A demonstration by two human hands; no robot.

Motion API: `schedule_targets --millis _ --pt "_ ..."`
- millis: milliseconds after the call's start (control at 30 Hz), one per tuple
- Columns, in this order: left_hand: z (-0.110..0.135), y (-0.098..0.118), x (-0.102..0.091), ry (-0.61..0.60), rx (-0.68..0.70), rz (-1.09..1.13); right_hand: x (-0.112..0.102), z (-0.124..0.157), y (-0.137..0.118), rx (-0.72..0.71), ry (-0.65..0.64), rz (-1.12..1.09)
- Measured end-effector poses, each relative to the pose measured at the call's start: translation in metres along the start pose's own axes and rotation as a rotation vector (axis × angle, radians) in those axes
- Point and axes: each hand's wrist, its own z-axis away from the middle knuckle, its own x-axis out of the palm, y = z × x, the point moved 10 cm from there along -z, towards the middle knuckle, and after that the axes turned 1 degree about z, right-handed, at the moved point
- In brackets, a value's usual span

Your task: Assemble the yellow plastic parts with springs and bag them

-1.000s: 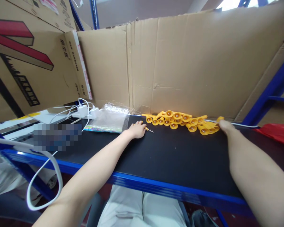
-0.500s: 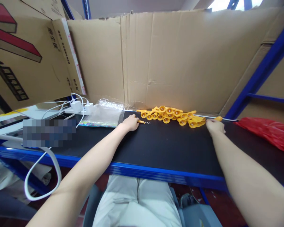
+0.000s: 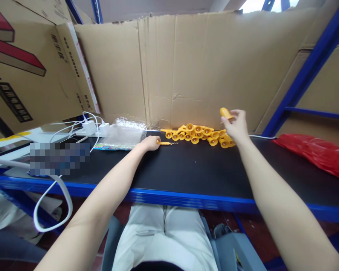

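Observation:
My left hand (image 3: 151, 143) rests low over the black tabletop, its fingers closed around one end of a thin yellow twisted rod (image 3: 165, 143). A small pale spiral trails from the rod's far tip. Raised in front of the cardboard, my right hand (image 3: 237, 125) pinches a yellow cup-shaped plastic piece (image 3: 226, 113) with a rounded end pointing up and left. Below and left of that hand lies a pile of yellow funnel-shaped plastic pieces (image 3: 197, 130), most with their round mouths facing me. The fingers of my left hand are partly hidden.
A clear plastic bag (image 3: 122, 133) lies left of my left hand, near white chargers (image 3: 89, 128) and cables. A red plastic bag (image 3: 313, 152) sits at the right. Cardboard (image 3: 214, 67) stands behind, and a blue metal edge (image 3: 186, 197) runs along the front.
My right hand has risen and moved left from the pile's right end, carrying a yellow piece. My left hand has shifted slightly left, and more of the twisted rod shows.

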Motion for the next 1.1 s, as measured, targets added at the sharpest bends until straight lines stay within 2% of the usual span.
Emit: schedule_targets --millis 67,167,267,333,467,800,1000,1100 --pt "0.001 0.002 -0.002 0.011 0.011 0.025 0.022 0.007 -0.018 0.009 -0.150 -0.173" --pt "0.004 0.007 -0.004 0.022 0.027 0.054 0.060 0.031 -0.046 0.012 -0.478 -0.284" --pt "0.004 0.009 -0.006 0.031 0.034 0.054 0.085 0.060 -0.062 -0.024 -0.757 -0.214" --pt "0.004 0.010 -0.006 0.033 0.038 0.049 0.093 0.074 -0.068 -0.071 -0.853 -0.131" --pt "0.003 0.010 -0.004 0.021 0.038 0.035 0.100 0.083 -0.070 -0.113 -0.886 0.004" --pt "0.005 0.013 -0.004 0.008 0.040 0.045 0.105 0.076 -0.060 -0.117 -0.800 0.057" --pt "0.008 0.021 -0.008 0.036 0.084 0.127 0.107 0.081 -0.066 -0.118 -0.813 -0.078" --pt "0.008 0.028 -0.007 0.025 0.138 0.233 0.112 0.087 -0.068 -0.086 -0.862 -0.190"
